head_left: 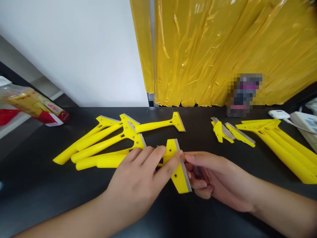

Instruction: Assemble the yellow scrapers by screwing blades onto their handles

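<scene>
Yellow plastic scraper (179,186), at five o'clock from centre, sits clasped under your left hand (138,178), which hides most of its neck. Your right hand (218,168) half curls at the blade; whether it holds anything, I cannot tell. A nine-o'clock bottle (41,104) is cut off; a three-o'clock object (244,96) is pixelated.

The left hand (138,178) holds a yellow scraper (178,177).
</scene>
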Demonstrator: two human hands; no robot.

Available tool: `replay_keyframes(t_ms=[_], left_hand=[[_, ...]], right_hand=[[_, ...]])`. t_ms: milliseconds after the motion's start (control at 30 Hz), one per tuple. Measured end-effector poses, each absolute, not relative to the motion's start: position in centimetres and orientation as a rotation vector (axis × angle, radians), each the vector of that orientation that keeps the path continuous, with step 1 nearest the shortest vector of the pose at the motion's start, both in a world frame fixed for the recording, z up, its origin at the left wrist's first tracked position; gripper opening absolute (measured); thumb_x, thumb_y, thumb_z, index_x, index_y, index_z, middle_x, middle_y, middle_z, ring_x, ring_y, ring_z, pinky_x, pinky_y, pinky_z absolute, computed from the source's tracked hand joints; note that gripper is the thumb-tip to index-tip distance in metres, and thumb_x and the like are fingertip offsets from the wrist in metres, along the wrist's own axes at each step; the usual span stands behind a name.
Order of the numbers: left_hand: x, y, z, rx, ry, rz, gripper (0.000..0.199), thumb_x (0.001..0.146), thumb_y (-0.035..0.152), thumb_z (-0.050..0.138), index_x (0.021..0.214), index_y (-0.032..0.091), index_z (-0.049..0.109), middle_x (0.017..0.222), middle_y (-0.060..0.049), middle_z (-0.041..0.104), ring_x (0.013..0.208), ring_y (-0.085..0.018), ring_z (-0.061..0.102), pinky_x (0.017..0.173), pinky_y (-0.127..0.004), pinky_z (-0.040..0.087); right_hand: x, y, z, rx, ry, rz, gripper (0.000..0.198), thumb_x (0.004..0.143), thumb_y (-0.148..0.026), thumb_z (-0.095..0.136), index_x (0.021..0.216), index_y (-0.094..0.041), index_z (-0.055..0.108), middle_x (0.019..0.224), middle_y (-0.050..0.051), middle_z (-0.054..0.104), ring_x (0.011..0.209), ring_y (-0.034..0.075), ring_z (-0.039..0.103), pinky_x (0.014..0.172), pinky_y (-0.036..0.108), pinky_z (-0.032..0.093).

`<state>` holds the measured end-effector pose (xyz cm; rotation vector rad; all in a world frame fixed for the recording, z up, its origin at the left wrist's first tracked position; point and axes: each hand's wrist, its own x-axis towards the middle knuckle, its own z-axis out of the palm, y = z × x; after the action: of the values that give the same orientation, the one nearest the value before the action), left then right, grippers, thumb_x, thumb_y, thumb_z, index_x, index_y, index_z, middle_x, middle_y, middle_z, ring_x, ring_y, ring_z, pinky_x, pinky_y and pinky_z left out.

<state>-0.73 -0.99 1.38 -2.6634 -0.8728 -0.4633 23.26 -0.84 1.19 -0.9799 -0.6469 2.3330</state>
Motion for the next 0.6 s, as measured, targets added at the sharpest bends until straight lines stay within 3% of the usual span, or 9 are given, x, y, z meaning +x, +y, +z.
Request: replay_keyframes(t_ms=[167,367,467,600], left_hand=[[-0.2,-1.8,1.4,-2.626,-0.922,-0.358,0.057,0.101,0.007,0.047,0.158,0.016,0.050,0.127,-0.017,0.071,0.099,-0.034,0.069,0.082,-0.050,0.056],[0.7,-3.0,2.0,-2.686,-1.122,-0.396,0.059,0.101,0.014,0.050,0.159,0.011,0.045,0.137,-0.019,0.067,0.111,-0.035,0.067,0.093,-0.052,0.055],[0.8,-2.9,2.1,-2.790,-1.262,-0.536,0.073,0.103,0.019,0.052,0.169,0.012,0.023,0.149,-0.019,0.061,0.127,-0.034,0.063,0.102,-0.048,0.054],[0.3,-2.3,2.4,-3.013,-1.713,-0.676,0.092,0.104,0.028,0.054,0.172,0.030,-0.008,0.155,-0.013,0.057,0.135,-0.030,0.061,0.107,-0.046,0.053]], right_hand=[[23.0,-1.1,1.3,-1.147,-0.730,2.280,0.020,0.089,-0.027,0.078,0.101,-0.018,0.065,0.070,-0.008,0.032,0.058,0.007,0.021,0.050,0.022,0.012],[22.9,-0.7,1.4,-1.288,-0.997,2.077,0.013,0.084,-0.024,0.076,0.089,-0.018,0.066,0.064,-0.008,0.039,0.055,0.007,0.023,0.049,0.024,0.018],[23.1,-0.2,1.5,-1.335,-1.086,2.001,0.009,0.085,-0.024,0.073,0.089,-0.018,0.067,0.062,-0.008,0.043,0.053,0.007,0.025,0.048,0.025,0.018],[23.3,0.2,1.6,-1.382,-1.199,1.960,0.008,0.087,-0.025,0.071,0.089,-0.018,0.069,0.061,-0.008,0.045,0.050,0.006,0.025,0.047,0.025,0.017]])
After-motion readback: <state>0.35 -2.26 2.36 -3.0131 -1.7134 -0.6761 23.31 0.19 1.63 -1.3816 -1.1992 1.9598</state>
